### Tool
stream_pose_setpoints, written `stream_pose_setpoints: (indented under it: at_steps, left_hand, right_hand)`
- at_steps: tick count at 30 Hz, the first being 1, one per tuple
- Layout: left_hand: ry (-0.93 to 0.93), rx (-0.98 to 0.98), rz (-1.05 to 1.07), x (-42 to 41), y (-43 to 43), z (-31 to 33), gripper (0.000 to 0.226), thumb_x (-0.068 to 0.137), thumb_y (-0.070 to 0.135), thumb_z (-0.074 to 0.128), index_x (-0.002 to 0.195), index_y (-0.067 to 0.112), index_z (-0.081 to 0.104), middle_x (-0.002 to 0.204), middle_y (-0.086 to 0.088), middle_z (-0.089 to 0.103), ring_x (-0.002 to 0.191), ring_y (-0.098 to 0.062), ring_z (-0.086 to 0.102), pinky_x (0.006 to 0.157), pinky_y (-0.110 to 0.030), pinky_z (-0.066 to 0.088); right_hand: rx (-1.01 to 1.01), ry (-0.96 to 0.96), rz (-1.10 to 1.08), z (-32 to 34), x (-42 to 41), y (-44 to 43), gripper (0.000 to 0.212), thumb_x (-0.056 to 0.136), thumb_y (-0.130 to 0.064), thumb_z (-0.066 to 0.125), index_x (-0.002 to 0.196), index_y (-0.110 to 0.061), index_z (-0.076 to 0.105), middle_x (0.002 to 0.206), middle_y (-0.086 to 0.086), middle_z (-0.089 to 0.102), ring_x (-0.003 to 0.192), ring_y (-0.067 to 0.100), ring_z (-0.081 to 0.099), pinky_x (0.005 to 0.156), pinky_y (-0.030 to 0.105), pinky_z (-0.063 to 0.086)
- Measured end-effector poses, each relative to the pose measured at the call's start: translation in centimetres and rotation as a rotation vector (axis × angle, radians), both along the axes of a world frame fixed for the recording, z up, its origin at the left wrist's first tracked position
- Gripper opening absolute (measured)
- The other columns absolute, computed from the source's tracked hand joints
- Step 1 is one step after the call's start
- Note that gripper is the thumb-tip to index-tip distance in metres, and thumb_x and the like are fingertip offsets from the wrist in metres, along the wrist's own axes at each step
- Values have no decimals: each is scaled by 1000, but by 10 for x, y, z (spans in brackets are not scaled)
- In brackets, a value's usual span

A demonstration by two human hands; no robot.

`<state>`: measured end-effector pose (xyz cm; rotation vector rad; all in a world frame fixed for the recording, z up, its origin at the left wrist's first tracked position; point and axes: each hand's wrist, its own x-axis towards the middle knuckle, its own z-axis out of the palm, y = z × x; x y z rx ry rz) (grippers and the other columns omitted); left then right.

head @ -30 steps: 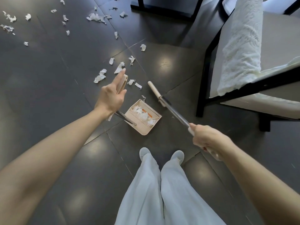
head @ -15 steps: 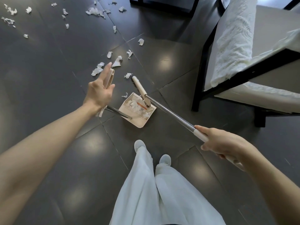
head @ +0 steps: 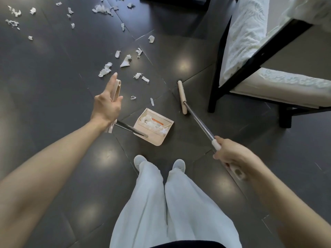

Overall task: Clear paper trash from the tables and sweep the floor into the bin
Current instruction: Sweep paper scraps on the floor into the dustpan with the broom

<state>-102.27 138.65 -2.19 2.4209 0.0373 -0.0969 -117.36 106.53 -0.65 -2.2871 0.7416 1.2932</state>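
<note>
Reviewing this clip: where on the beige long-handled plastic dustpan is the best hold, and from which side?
Take the dustpan by the beige looped grip topping its metal pole, from above: the pole slants up toward the person, while the open mouth faces the white paper scraps.

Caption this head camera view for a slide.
Left hand holds the dustpan handle, right hand the broom, paper scraps ahead.

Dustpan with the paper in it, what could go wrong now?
The left hand holds the dustpan handle loosely, one finger straight, so the pan might tip and spill its paper. The broom, gripped by the right hand, sits near the chair leg and could bump it.
</note>
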Motion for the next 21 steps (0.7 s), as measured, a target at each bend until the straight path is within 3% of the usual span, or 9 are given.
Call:
stream_pose_setpoints:
  at_steps: [6, 9, 11, 15, 19, 21]
  left_hand:
    - [-19, -5, 1, 0, 0, -3, 69, 89, 5, 57, 148, 30, 31, 137, 3, 53, 120, 11, 26, 79, 14, 18]
    - [-8, -31, 1, -1, 6, -2, 69, 89, 4, 57, 149, 28, 30, 138, 4, 52, 113, 25, 28, 82, 13, 19]
    - [-7, -15, 5, -2, 17, -2, 70, 90, 5, 57, 149, 29, 30, 138, 5, 52, 116, 18, 31, 82, 13, 19]
    - [-13, -11, 23, -6, 50, 3, 70, 89, 6, 58, 149, 30, 30, 137, 5, 53, 119, 4, 37, 84, 13, 19]
    - [-20, -35, 62, -15, 93, 12, 69, 89, 5, 59, 148, 29, 31, 136, 5, 53, 109, 25, 30, 83, 13, 18]
    - [-28, -33, 98, -19, 117, 13, 69, 89, 4, 59, 148, 29, 31, 135, 6, 52, 110, 25, 28, 82, 13, 18]
  right_hand:
    - [213, 37, -67, -3, -10, 43, 75, 85, -10, 52, 150, -35, 24, 60, 3, 59, 42, 15, 51, 48, 22, 44]
    - [295, 44, -100, 10, -7, 52, 72, 86, -7, 55, 148, -36, 30, 63, 6, 54, 42, 15, 45, 45, 25, 42]
    - [306, 43, -90, 20, -5, 54, 73, 86, -8, 55, 147, -37, 30, 63, 6, 53, 40, 14, 44, 45, 26, 41]
    - [245, 0, -6, 38, 4, 65, 77, 85, -11, 57, 148, -41, 24, 59, 3, 57, 38, 13, 48, 42, 24, 42]
    - [115, -90, 85, 36, 33, 92, 78, 82, -12, 55, 148, -41, 25, 64, 4, 63, 41, 16, 55, 45, 27, 47]
    - [41, -135, 122, 25, 54, 109, 76, 81, -9, 52, 147, -40, 27, 65, 6, 64, 43, 19, 56, 47, 27, 48]
